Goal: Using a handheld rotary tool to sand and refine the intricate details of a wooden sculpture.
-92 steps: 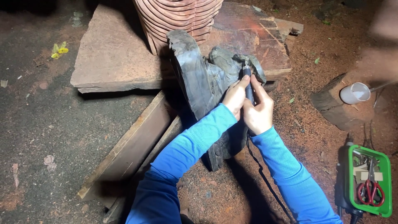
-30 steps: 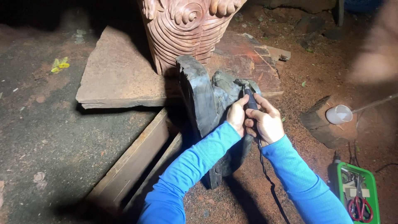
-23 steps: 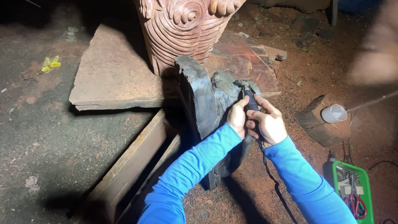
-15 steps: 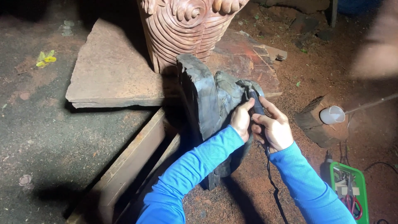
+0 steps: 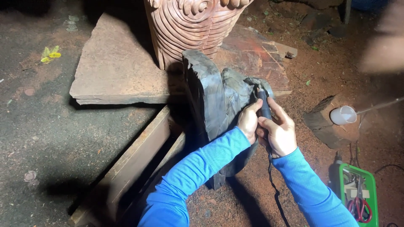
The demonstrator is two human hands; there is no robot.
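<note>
A dark grey wood carving (image 5: 216,105) stands upright on the red dirt in front of me. My right hand (image 5: 278,132) is wrapped around a slim black corded rotary tool (image 5: 264,105), whose tip touches the carving's upper right edge. My left hand (image 5: 248,122) lies against the carving just left of the tool and steadies it with the thumb on the tool's body. The tool's black cord (image 5: 273,185) runs down between my blue sleeves.
A tall reddish ribbed carving (image 5: 189,29) stands on a flat stone slab (image 5: 118,71) behind. Wooden planks (image 5: 134,164) lie to the left. A wood block (image 5: 332,126) with a white cup (image 5: 343,114) sits right. A green tray (image 5: 357,197) holds red-handled scissors.
My hands and the tool have shifted slightly right along the carving's top edge. The view has tilted, so the tray sits lower right.
</note>
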